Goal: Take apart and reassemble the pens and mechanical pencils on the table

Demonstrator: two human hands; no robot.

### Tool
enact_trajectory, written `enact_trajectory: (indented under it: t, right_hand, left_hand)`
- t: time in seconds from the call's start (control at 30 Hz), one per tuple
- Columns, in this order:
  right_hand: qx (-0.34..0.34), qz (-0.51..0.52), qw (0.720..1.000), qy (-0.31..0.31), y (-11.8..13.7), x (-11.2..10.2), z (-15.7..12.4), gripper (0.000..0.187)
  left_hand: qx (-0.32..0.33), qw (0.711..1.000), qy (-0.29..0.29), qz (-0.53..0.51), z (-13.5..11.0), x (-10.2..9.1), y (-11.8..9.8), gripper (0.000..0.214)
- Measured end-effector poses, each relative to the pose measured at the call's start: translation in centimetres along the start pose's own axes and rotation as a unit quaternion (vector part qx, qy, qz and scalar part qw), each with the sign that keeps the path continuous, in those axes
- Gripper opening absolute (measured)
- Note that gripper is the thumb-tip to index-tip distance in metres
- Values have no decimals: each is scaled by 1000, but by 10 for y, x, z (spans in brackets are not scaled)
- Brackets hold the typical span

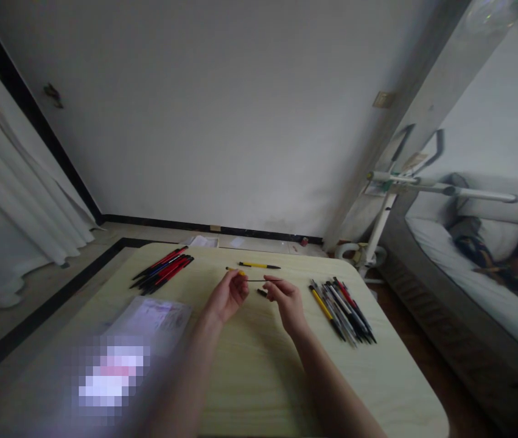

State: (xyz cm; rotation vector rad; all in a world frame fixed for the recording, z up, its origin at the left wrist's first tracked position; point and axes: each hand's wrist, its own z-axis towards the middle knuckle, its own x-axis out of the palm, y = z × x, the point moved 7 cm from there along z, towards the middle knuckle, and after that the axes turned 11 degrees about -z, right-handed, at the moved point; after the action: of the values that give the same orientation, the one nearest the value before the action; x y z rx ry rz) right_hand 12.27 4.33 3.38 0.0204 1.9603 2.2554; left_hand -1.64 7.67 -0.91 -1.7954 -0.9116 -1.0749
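Note:
Over the middle of the table, my left hand [228, 295] pinches a yellow pen barrel [241, 272], with fingers closed. A thin dark pen refill [255, 280] stretches between my two hands. Its other end is pinched in the fingers of my right hand [288, 305]. Whether the refill's left end sits inside the barrel I cannot tell. Beside the right fingertips a short black pen piece [262, 293] shows, partly hidden by the hand. A whole yellow and black pen [259, 265] lies just beyond both hands.
Red, blue and black pens [162, 272] lie bunched at the table's back left. Another bunch of mixed pens [343, 311] lies on the right. A clear plastic bag [158, 316] rests at the left. Exercise equipment [381, 225] and a sofa [441, 255] stand beyond the table.

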Motion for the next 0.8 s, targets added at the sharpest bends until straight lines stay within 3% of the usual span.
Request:
enact_trajectory:
  t: [0.23,0.47,0.8]
  right_hand:
    - [6,-7,999,-30,-2,-5,-1,25]
    - [53,95,989,-103,-20,-26,9,31]
    - [86,169,977,-97,-25,-27,10,28]
  left_hand:
    - [2,999,-10,43,-3,2,3,8]
    - [32,996,-49,65,1,-9,-2,15]
    - [41,993,-48,103,3,-10,1,15]
